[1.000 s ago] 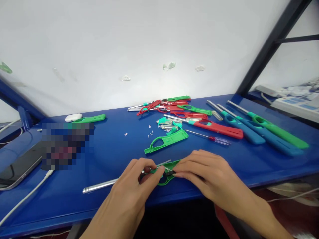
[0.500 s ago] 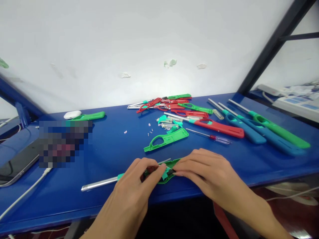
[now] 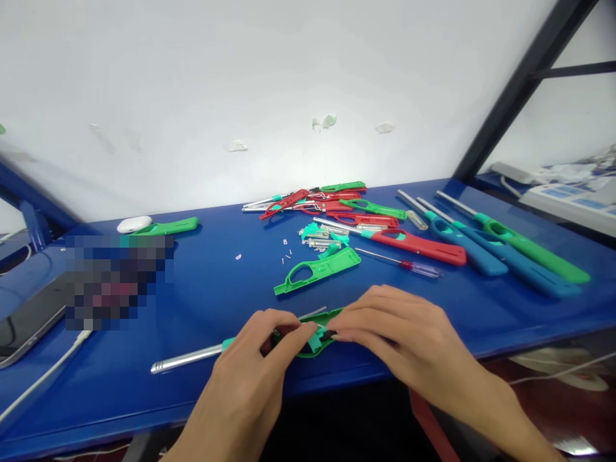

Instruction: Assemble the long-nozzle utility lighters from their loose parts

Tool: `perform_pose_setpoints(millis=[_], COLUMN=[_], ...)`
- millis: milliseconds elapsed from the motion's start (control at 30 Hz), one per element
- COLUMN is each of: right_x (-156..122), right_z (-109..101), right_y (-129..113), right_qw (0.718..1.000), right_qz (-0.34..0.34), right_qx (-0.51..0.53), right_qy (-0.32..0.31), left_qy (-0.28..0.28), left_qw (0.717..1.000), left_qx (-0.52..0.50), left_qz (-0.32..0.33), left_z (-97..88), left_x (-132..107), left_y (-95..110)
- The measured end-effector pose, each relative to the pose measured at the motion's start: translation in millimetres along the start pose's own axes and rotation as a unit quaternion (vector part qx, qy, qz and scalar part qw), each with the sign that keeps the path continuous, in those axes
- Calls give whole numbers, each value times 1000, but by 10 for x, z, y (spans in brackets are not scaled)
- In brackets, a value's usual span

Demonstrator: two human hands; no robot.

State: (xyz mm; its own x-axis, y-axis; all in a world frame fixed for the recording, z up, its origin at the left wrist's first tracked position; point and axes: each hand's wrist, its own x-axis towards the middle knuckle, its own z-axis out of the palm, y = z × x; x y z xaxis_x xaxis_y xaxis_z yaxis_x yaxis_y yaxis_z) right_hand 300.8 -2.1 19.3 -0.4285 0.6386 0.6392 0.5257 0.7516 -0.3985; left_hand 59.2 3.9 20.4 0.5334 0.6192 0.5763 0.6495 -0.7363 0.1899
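Note:
An opened green long-necked lighter [image 3: 315,352] lies near the front edge, its metal tube [image 3: 187,358] pointing left. My left hand [image 3: 264,359] is closed over the tube end of its handle, thumb and finger at a teal trigger piece [image 3: 316,341]. With pinched fingertips, my right hand [image 3: 394,327] grips a small black part [image 3: 328,335] inside the casing, just right of the teal piece. The fingers hide much of the lighter's inside. Just beyond lies a loose green casing half [image 3: 320,269], hollow side up.
A screwdriver [image 3: 404,264] and a red lighter [image 3: 418,247] lie behind my right hand. Blue lighters [image 3: 524,263] are at the right. Lighter parts [image 3: 332,205] are heaped by the wall. Tiny screws [image 3: 286,259] lie mid-table. A phone [image 3: 33,314] and white cable [image 3: 43,378] are left.
The view has shifted slightly. Both hands stay at the open lighter, and more of the teal piece shows between them. The other things on the table lie as before.

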Motion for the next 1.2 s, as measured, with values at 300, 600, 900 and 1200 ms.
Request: perform_pose_setpoints(millis=[300, 600, 900, 1200], right_x=[56, 64, 34, 70], right_z=[-4, 14, 25, 15], right_y=[-64, -70, -50, -53], right_qw=[998, 998, 1000, 999], right_qz=[36, 32, 1, 34], right_qx=[55, 55, 14, 35], right_qy=[20, 26, 12, 15], left_qy=[31, 37, 40, 29], left_qw=[999, 998, 998, 998], left_qx=[-18, -40, -48, -47], left_qz=[9, -11, -15, -9], left_z=[17, 46, 47, 30], left_x=[18, -41, -35, -35], left_y=[-4, -36, -21, -29])
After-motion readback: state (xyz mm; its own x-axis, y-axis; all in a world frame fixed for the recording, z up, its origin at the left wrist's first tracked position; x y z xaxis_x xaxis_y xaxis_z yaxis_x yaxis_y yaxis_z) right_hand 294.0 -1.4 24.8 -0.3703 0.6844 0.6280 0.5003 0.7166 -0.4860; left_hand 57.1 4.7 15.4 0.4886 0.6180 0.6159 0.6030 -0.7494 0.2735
